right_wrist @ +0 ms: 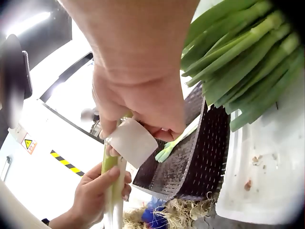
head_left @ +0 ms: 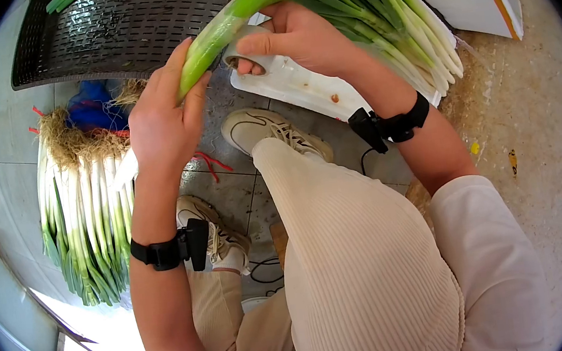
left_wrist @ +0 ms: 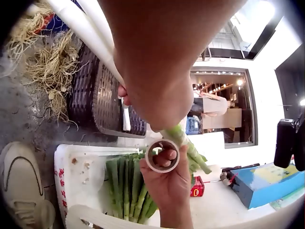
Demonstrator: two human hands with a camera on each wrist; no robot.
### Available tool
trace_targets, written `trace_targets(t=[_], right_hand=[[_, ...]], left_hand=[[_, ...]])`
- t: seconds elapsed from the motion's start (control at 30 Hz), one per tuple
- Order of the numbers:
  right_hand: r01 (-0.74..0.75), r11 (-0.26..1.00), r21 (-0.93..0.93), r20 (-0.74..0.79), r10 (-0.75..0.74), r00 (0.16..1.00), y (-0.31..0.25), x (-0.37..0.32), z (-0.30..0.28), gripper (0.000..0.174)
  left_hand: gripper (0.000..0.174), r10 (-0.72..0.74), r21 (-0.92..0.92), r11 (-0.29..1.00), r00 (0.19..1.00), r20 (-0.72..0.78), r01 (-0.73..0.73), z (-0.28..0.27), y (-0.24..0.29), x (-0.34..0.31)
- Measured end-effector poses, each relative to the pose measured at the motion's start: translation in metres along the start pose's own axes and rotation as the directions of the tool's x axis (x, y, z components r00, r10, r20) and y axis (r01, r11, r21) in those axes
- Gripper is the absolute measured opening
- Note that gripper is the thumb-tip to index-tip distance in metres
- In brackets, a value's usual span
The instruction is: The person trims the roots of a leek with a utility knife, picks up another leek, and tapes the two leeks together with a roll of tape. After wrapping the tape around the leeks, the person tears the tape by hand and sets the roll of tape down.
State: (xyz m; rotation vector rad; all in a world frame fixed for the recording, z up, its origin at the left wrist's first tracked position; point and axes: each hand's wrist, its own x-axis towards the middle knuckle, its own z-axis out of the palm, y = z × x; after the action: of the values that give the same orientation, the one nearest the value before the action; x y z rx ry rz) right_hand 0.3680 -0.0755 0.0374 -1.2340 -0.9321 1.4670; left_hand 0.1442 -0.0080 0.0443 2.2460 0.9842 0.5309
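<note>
My left hand [head_left: 161,123] grips a few thick green onions [head_left: 211,48], its fingers and thumb wrapped round the stalks. White shafts run out one side of that hand [right_wrist: 97,191] in the right wrist view, and the green tops slant up across the head view. Close beside the stalks, my right hand [head_left: 307,37] holds a wide roll of tape [right_wrist: 133,143]. Its fingers pass through the core of the tape roll [left_wrist: 148,162] in the left wrist view. Part of the bunch lies behind the right hand and the roll.
A dark woven basket [head_left: 106,36] stands ahead on the left. Below it lie green onions with roots [head_left: 87,204], near a blue bundle [head_left: 89,107]. More green onions [head_left: 411,36] rest on a white tray [head_left: 317,95] to the right. Red ties [head_left: 209,164] lie on the floor.
</note>
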Motion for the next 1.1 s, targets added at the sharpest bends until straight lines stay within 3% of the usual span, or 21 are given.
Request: trace_targets(t=[0.07, 0.13, 0.2, 0.27, 0.3, 0.43, 0.5, 0.57, 0.6, 0.67, 0.77, 0.83, 0.87, 0.93, 0.97, 1.0, 1.07, 1.1], right_hand=[[-0.024, 0.998, -0.050, 0.114, 0.030, 0.993, 0.000, -0.001, -0.005, 0.036], [-0.012, 0.998, -0.056, 0.121, 0.019, 0.992, -0.003, -0.003, -0.004, 0.038], [0.001, 0.998, -0.062, 0.126, 0.007, 0.992, -0.002, -0.003, -0.004, 0.041], [0.067, 0.995, -0.076, 0.088, -0.060, 0.994, 0.002, -0.002, -0.006, 0.064], [0.066, 0.995, -0.076, 0.088, -0.059, 0.994, 0.003, -0.001, -0.006, 0.064], [0.101, 0.995, 0.025, 0.124, -0.103, 0.987, 0.005, 0.003, -0.007, 0.054], [0.096, 0.995, 0.035, 0.136, -0.100, 0.986, 0.006, 0.004, -0.006, 0.049], [0.137, 0.989, 0.055, 0.054, -0.140, 0.989, 0.009, 0.005, -0.001, 0.032], [0.135, 0.989, 0.056, 0.054, -0.138, 0.989, 0.010, 0.005, 0.000, 0.032], [0.095, 0.994, 0.053, -0.008, -0.095, 0.995, 0.012, 0.004, 0.003, 0.024], [0.033, 0.984, 0.174, -0.149, -0.007, 0.989, 0.016, 0.001, 0.010, 0.024], [-0.003, 0.975, 0.224, -0.177, 0.043, 0.983, 0.016, 0.000, 0.011, 0.025], [-0.037, 0.961, 0.273, -0.198, 0.094, 0.976, 0.015, 0.000, 0.012, 0.025], [-0.025, 0.949, 0.315, -0.203, 0.093, 0.975, 0.012, 0.000, 0.016, 0.025], [-0.012, 0.935, 0.354, -0.207, 0.091, 0.974, 0.010, 0.000, 0.017, 0.025], [-0.012, 0.935, 0.355, -0.207, 0.091, 0.974, 0.011, 0.000, 0.018, 0.025], [-0.017, 0.907, 0.420, -0.207, 0.114, 0.972, 0.012, 0.001, 0.019, 0.026], [-0.016, 0.907, 0.421, -0.208, 0.114, 0.972, 0.012, 0.001, 0.020, 0.026]], left_hand=[[0.043, -0.014, -0.069, 0.998, 1.000, 0.010, 0.015, -0.003, -0.003, 0.000], [0.041, -0.028, -0.137, 0.990, 0.999, 0.021, 0.030, -0.008, -0.001, 0.000], [0.037, -0.120, -0.241, 0.959, 0.983, 0.137, 0.151, -0.016, 0.005, 0.002], [0.036, -0.153, -0.292, 0.933, 0.967, 0.205, 0.210, -0.021, 0.007, 0.003], [0.034, -0.181, -0.337, 0.901, 0.944, 0.275, 0.271, -0.023, 0.007, 0.004], [0.034, -0.184, -0.491, 0.774, 0.883, 0.431, 0.401, -0.029, -0.007, 0.010], [0.034, -0.169, -0.614, 0.574, 0.813, 0.558, 0.541, -0.032, -0.010, 0.015], [0.036, -0.149, -0.591, 0.544, 0.762, 0.630, 0.595, -0.040, -0.012, 0.024], [0.039, -0.126, -0.564, 0.515, 0.708, 0.695, 0.646, -0.043, -0.012, 0.027], [0.039, -0.123, -0.533, 0.536, 0.685, 0.718, 0.655, -0.043, -0.014, 0.031], [0.041, -0.130, -0.564, 0.545, 0.726, 0.675, 0.621, -0.036, -0.011, 0.031], [0.050, -0.181, -0.416, 0.821, 0.869, 0.460, 0.391, -0.028, -0.010, 0.029], [0.050, -0.181, -0.416, 0.821, 0.869, 0.461, 0.391, -0.026, -0.008, 0.026], [0.061, -0.074, -0.101, 0.991, 0.988, 0.134, 0.088, -0.022, 0.005, 0.020], [0.069, 0.096, 0.030, 0.995, 0.995, 0.024, -0.097, -0.016, 0.004, 0.018], [0.069, 0.096, 0.030, 0.995, 0.995, 0.025, -0.097, -0.012, 0.000, 0.015], [0.070, 0.215, 0.318, 0.929, 0.975, -0.047, -0.190, -0.005, -0.004, 0.011], [0.070, 0.216, 0.318, 0.929, 0.975, -0.047, -0.190, -0.005, -0.004, 0.011]])
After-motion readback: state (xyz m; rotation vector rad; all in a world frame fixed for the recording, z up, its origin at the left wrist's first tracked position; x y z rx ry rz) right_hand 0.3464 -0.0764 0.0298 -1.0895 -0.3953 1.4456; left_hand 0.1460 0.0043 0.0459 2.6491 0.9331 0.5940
